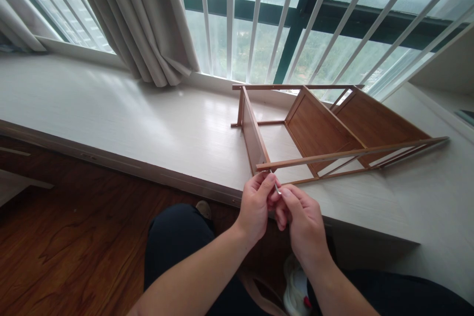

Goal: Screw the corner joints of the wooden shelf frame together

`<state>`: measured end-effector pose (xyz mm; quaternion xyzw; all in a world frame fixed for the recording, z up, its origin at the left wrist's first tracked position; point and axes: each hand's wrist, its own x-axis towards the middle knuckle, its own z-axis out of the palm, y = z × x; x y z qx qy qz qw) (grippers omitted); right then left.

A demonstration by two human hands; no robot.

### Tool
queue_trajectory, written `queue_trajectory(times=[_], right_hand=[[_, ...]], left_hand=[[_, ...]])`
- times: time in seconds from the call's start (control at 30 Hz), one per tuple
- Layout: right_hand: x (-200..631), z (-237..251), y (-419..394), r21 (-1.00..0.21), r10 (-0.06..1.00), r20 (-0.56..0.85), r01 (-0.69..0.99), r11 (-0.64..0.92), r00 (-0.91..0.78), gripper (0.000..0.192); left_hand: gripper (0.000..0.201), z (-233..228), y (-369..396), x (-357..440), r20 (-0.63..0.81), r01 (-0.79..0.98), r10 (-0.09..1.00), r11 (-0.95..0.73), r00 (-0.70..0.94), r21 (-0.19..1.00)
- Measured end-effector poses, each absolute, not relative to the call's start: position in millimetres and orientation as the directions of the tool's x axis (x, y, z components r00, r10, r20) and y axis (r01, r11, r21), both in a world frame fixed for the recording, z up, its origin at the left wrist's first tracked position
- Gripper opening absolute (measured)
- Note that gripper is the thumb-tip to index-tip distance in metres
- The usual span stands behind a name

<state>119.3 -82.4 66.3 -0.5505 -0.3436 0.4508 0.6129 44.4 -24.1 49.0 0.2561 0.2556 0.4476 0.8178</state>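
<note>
One beige pleated curtain (148,24) hangs at the left of the barred window. Two hands meet at the ledge's edge: the left hand (256,207) and right hand (301,219) both pinch one small silver metal key (276,187), mostly hidden by fingers. One brown wooden shelf frame (322,131) lies on its side on the white window ledge (129,118), just beyond them.

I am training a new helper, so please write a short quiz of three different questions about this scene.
1. True or false: the wooden shelf frame lies on its side on the window ledge.
2. What do the left hand and the right hand pinch between them?
A. a small metal key
B. a hammer
C. a brush
3. What hangs at the window, left of the frame?

Key: 1 true; 2 A; 3 a curtain.
</note>
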Motion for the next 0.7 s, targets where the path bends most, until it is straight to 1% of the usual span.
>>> queue_trajectory(times=[0.07, 0.13, 0.2, 0.23, 0.3, 0.53, 0.7], right_hand=[[118.7, 67.0, -81.0, -0.922, 0.944, -0.169, -0.384, -0.050, 0.283, 0.030], [118.2, 68.3, -79.9, -0.810, 0.955, -0.254, -0.573, -0.124, 0.152, 0.029], [117.9, 69.0, -79.6, -0.709, 0.956, -0.291, -0.680, -0.186, 0.043, 0.027], [117.8, 69.0, -79.7, -0.681, 0.955, -0.296, -0.705, -0.199, 0.016, 0.026], [117.5, 68.3, -80.5, -0.669, 0.955, -0.296, -0.717, -0.196, 0.015, 0.026], [117.0, 65.0, -83.7, -0.688, 0.947, -0.316, -0.700, -0.190, 0.053, 0.032], [116.8, 66.4, -85.7, -0.746, 0.952, -0.288, -0.648, -0.155, 0.104, 0.033]], left_hand=[[0.033, 48.5, -23.2, 44.1, -0.201, -0.591, 0.862, 0.471, 0.465, 0.655], [0.033, 48.8, -22.4, 43.6, -0.220, -0.584, 0.868, 0.467, 0.445, 0.663], [0.034, 49.7, -22.1, 42.8, -0.234, -0.575, 0.872, 0.465, 0.430, 0.673], [0.035, 50.2, -22.0, 42.4, -0.238, -0.570, 0.872, 0.465, 0.428, 0.678], [0.035, 51.1, -22.2, 42.1, -0.239, -0.566, 0.871, 0.466, 0.430, 0.680], [0.038, 49.1, -26.4, 44.8, -0.245, -0.566, 0.872, 0.466, 0.424, 0.680], [0.037, 47.5, -28.3, 45.0, -0.241, -0.564, 0.875, 0.459, 0.420, 0.687]])
